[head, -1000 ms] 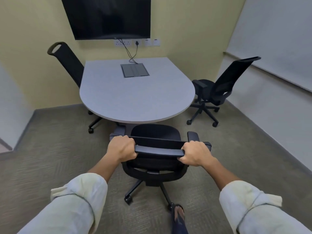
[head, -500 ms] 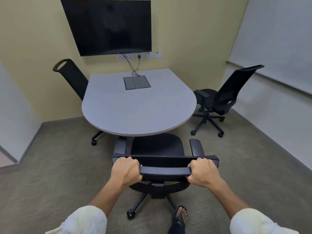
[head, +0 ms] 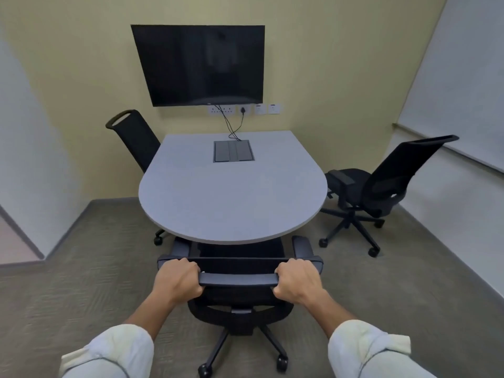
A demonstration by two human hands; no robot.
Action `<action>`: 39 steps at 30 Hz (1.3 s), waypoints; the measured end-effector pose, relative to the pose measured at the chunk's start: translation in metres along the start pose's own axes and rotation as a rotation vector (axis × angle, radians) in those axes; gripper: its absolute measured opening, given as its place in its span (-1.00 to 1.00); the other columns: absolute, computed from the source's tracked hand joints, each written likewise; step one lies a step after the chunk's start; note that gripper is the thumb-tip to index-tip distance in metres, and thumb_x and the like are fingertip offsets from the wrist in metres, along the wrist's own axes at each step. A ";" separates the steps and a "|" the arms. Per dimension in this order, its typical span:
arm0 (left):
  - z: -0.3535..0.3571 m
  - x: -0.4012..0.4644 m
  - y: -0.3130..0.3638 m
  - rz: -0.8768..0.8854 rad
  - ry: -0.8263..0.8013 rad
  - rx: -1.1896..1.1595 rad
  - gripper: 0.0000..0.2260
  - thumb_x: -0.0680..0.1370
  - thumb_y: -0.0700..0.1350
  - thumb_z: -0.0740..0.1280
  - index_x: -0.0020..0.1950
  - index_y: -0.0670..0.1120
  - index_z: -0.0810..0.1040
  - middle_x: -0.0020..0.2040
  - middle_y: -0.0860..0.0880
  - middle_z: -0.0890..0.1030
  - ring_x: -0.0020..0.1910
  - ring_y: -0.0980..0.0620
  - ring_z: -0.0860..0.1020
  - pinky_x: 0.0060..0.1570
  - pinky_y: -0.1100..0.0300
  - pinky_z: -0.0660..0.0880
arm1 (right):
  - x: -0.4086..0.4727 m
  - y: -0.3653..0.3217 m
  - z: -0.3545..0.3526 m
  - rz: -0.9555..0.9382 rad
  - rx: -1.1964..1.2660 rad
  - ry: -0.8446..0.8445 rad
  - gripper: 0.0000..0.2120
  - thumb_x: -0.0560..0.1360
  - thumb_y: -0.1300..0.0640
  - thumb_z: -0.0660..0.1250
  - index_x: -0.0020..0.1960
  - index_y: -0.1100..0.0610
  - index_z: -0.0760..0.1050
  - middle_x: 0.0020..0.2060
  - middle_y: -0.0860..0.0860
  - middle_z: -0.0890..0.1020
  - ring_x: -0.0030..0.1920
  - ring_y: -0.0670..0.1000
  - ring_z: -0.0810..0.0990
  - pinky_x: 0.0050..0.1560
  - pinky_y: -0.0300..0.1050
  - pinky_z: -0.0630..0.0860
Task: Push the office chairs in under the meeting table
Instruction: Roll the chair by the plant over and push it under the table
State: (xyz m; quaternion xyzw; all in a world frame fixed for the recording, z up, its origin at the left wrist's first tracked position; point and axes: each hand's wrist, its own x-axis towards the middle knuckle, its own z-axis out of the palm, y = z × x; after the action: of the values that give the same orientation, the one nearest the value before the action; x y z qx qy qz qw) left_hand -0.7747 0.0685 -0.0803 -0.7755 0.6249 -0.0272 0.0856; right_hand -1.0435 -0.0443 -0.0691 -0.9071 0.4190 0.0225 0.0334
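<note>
A grey round-ended meeting table (head: 231,197) stands against the far wall. Right in front of me is a black office chair (head: 240,317); its seat is mostly hidden under the table's near edge. My left hand (head: 178,278) and my right hand (head: 296,278) are closed around the two ends of its top backrest bar. A second black chair (head: 381,186) stands to the right of the table, pulled out and turned sideways. A third black chair (head: 135,135) sits at the table's left side, its seat hidden by the tabletop.
A dark screen (head: 201,64) hangs on the yellow wall above sockets (head: 242,109) with cables running to a grey cable box (head: 234,151) in the tabletop. White walls close in on both sides. Carpet (head: 81,282) surrounds the chairs.
The chair in my hands has rolled forward, so its seat now sits under the table edge. My view has lifted, and the whole screen now shows.
</note>
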 end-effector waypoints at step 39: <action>-0.106 0.172 0.150 0.170 0.528 -0.413 -0.35 0.54 0.37 0.04 0.39 -0.07 0.41 0.30 -0.04 0.54 0.22 -0.06 0.51 0.15 0.01 0.50 | 0.056 0.193 -0.068 -0.026 0.163 0.386 -0.42 0.53 -0.16 0.25 0.47 0.08 0.32 0.31 0.05 0.52 0.31 0.06 0.44 0.29 0.02 0.41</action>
State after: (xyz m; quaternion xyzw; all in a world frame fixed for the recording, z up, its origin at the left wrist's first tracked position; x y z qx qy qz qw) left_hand -0.8973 -0.1399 -0.0123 -0.6877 0.6802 -0.0927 -0.2361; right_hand -1.1536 -0.2168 -0.0134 -0.8942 0.4063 -0.1862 0.0260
